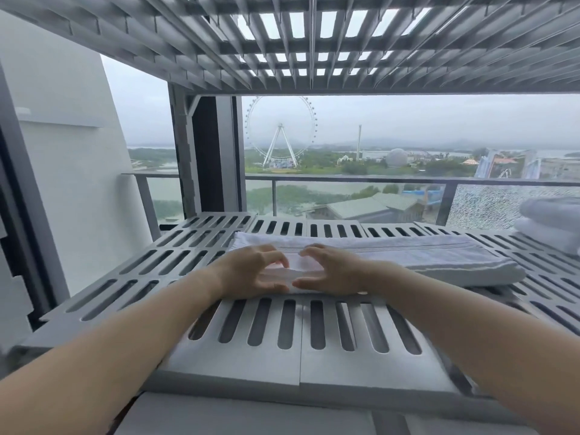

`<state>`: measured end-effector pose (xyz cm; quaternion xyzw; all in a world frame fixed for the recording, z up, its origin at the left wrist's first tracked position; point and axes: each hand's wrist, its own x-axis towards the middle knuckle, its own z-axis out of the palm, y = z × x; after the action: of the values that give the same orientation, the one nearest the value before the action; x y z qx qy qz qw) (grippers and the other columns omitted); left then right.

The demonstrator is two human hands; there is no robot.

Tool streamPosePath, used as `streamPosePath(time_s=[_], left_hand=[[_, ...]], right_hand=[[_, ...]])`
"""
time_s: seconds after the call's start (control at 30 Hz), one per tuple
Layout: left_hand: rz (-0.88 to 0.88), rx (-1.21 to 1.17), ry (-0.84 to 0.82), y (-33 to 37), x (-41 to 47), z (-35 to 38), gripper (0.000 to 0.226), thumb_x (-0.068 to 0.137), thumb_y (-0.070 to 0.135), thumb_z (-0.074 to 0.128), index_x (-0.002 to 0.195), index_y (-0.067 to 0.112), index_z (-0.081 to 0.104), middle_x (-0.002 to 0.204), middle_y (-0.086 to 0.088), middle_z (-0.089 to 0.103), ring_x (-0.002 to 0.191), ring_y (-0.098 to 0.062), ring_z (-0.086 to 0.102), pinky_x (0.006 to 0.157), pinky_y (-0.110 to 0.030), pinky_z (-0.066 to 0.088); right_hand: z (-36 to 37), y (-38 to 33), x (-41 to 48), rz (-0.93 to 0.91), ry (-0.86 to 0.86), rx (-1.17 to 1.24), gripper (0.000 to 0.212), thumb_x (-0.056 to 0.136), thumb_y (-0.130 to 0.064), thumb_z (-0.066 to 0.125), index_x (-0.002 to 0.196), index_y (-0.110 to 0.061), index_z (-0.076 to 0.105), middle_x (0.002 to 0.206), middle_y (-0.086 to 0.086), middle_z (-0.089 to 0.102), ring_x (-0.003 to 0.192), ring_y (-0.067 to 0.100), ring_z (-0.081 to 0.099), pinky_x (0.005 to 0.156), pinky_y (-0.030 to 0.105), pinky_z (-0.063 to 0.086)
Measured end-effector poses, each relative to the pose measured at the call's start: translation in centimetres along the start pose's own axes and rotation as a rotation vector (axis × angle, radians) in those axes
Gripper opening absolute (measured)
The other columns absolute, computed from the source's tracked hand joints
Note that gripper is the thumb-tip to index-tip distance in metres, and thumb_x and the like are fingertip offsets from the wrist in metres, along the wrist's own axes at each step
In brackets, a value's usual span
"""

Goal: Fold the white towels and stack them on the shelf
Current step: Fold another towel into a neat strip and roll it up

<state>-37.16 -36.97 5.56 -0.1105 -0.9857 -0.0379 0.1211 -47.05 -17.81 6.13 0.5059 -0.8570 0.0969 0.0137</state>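
A folded white towel [417, 259] lies lengthwise on the grey slotted shelf [276, 337], stretching from the middle to the right. My left hand [251, 271] and my right hand [329, 270] sit side by side on its left end, fingertips nearly meeting. Both have fingers curled round the towel's folded edge, thumbs at the near side. A stack of two folded white towels [552, 227] stands at the shelf's far right, partly cut off by the frame edge.
Another slotted shelf [314, 42] hangs close overhead. A dark post [210, 152] rises at the back left, beside a white wall [62, 152]. Behind the shelf runs a glass balcony railing [345, 180].
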Motion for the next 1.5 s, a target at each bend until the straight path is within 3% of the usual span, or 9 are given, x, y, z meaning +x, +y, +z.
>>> streamPosePath(time_s=[0.17,0.5,0.63,0.83,0.93,1.1,1.17,1.3,1.5], left_hand=[[-0.046,0.073,0.041,-2.4,-2.8,-0.7,0.051,0.079,0.056,0.06,0.122,0.03,0.052,0.124,0.011,0.052,0.107,-0.008,0.051,0.093,-0.03,0.044],[-0.182,-0.027,0.074,-5.3,-5.4,-0.6,0.061,0.072,0.024,0.063,0.13,0.031,0.044,0.131,0.009,0.045,0.109,-0.005,0.045,0.094,-0.02,0.036],[-0.454,-0.032,0.14,-4.9,-4.6,-0.4,0.066,0.074,0.03,0.061,0.135,0.026,0.035,0.13,-0.001,0.051,0.113,-0.019,0.051,0.094,-0.037,0.045],[-0.736,-0.024,0.206,-4.9,-3.5,-0.7,0.044,0.084,0.057,0.046,0.086,0.017,0.065,0.081,0.002,0.066,0.074,-0.016,0.059,0.063,-0.031,0.047],[-0.804,-0.314,0.202,-5.2,-2.9,-1.0,0.055,0.092,0.055,0.033,0.059,0.014,0.05,0.06,-0.005,0.052,0.057,-0.02,0.05,0.058,-0.031,0.04],[-0.948,-0.765,0.066,-4.3,-1.2,-2.3,0.053,0.089,0.057,0.039,0.104,0.01,0.06,0.083,-0.005,0.054,0.068,-0.018,0.051,0.063,-0.026,0.042],[-0.951,-0.68,-0.009,-3.3,-0.5,-2.6,0.055,0.088,0.051,0.044,0.121,0.008,0.054,0.09,-0.005,0.057,0.072,-0.017,0.053,0.06,-0.026,0.043],[-0.949,-0.348,-0.053,-1.0,1.1,-3.0,0.048,0.097,0.031,0.031,0.136,0.005,0.037,0.139,-0.013,0.042,0.123,-0.027,0.044,0.098,-0.033,0.037],[-0.936,-0.04,-0.28,0.5,3.1,-4.0,0.045,0.094,0.007,0.027,0.138,0.0,0.033,0.136,-0.018,0.044,0.121,-0.028,0.046,0.103,-0.036,0.037]], right_hand=[[1.4,-3.8,2.7,-0.038,-0.053,-0.093,0.066,0.078,-0.068,0.05,0.117,-0.015,0.045,0.116,0.001,0.047,0.104,0.021,0.049,0.089,0.038,0.043],[1.1,-4.1,4.9,-0.008,-0.091,0.066,0.065,0.093,-0.058,0.028,0.146,-0.021,0.021,0.156,0.0,0.012,0.142,0.021,0.013,0.112,0.035,0.012],[0.9,-0.1,4.3,0.126,-0.108,-0.036,0.059,0.092,-0.06,0.017,0.146,-0.037,0.009,0.157,-0.007,-0.004,0.144,0.019,-0.004,0.115,0.048,0.001],[2.1,1.2,3.9,0.155,-0.142,-0.101,0.058,0.088,-0.066,0.01,0.142,-0.048,0.002,0.155,-0.013,-0.011,0.143,0.018,-0.01,0.107,0.062,-0.007],[2.0,1.2,3.9,0.15,-0.154,-0.078,0.055,0.087,-0.069,0.011,0.139,-0.054,0.003,0.155,-0.014,-0.012,0.143,0.018,-0.012,0.108,0.063,-0.006],[2.0,1.2,3.8,0.148,-0.15,-0.061,0.053,0.086,-0.07,0.011,0.137,-0.058,0.003,0.155,-0.014,-0.012,0.142,0.018,-0.013,0.108,0.064,-0.004],[2.0,1.2,3.8,0.15,-0.151,-0.056,0.054,0.086,-0.07,0.011,0.138,-0.057,0.005,0.155,-0.014,-0.011,0.143,0.019,-0.012,0.109,0.064,-0.004],[2.1,1.0,3.7,0.15,-0.145,-0.058,0.054,0.087,-0.069,0.011,0.139,-0.055,0.005,0.155,-0.014,-0.01,0.143,0.019,-0.011,0.109,0.062,-0.005],[2.1,0.7,3.4,0.134,-0.127,-0.071,0.054,0.088,-0.066,0.012,0.141,-0.052,0.007,0.156,-0.012,-0.007,0.143,0.021,-0.009,0.108,0.061,-0.004]])
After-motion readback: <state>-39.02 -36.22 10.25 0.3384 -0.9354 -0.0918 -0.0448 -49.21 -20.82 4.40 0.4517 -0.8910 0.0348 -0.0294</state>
